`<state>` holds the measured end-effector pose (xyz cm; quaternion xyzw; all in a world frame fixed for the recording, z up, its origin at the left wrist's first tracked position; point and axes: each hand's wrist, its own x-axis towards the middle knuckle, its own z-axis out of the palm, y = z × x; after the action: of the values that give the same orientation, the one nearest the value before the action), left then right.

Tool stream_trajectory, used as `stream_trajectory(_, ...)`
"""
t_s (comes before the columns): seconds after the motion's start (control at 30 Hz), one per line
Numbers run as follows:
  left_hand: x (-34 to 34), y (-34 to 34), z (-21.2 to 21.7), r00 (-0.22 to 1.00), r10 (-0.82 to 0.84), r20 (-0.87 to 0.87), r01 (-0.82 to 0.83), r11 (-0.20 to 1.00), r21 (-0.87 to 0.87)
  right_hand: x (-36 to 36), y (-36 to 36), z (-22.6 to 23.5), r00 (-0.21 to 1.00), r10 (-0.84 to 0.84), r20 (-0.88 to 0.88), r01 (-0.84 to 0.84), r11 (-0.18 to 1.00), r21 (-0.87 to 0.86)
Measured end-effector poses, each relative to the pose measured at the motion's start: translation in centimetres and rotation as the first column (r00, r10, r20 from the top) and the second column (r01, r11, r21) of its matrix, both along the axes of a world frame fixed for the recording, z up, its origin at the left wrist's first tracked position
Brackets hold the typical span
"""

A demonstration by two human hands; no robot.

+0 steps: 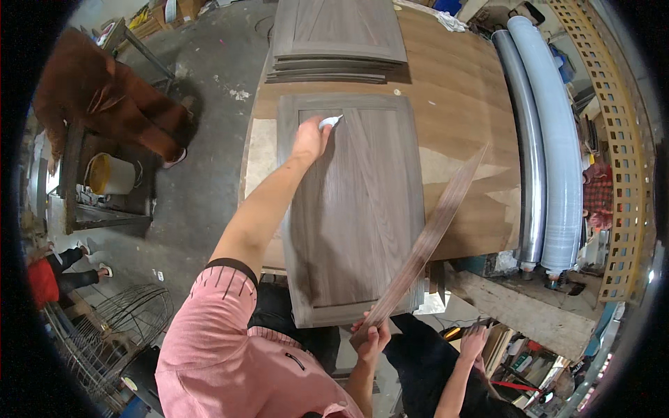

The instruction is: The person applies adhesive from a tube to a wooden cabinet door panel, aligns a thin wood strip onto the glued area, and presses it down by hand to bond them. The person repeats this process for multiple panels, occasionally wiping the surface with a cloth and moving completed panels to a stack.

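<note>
A grey-brown wood-grain cabinet door panel with a raised frame lies flat before me. My left hand reaches over its far left part, wrapped round a small white squeeze bottle whose pointed nozzle tips toward the panel's upper edge. I cannot tell whether the nozzle touches the surface. At the panel's near right corner, my right hand grips the lower end of a long, thin wood-grain strip. The strip slants up and to the right, across the panel's right edge and over the table.
Similar panels are stacked beyond on the brown table. Two long wrapped rolls lie along its right side. A co-worker's hand is close at the lower right. Another person in brown stands left; a wire fan stands lower left.
</note>
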<state>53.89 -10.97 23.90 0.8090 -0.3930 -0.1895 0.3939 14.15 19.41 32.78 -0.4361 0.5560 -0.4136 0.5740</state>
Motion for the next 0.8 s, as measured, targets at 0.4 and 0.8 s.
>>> stream_trajectory(0.4, 0.5, -1.4, -1.3, 0.99, -0.12, 0.07, 0.121, 0.992, -0.02, 3.0, -0.2, 0.9, 0.998, -0.047, 0.029, 0.047, 0.999, -0.002)
stream_trajectory(0.8, 1.5, -0.5, -1.8, 0.992, -0.115, 0.048, 0.115, 0.993, 0.011, 3.8, 1.4, 0.9, 1.0, -0.004, 0.025, 0.001, 0.996, 0.094)
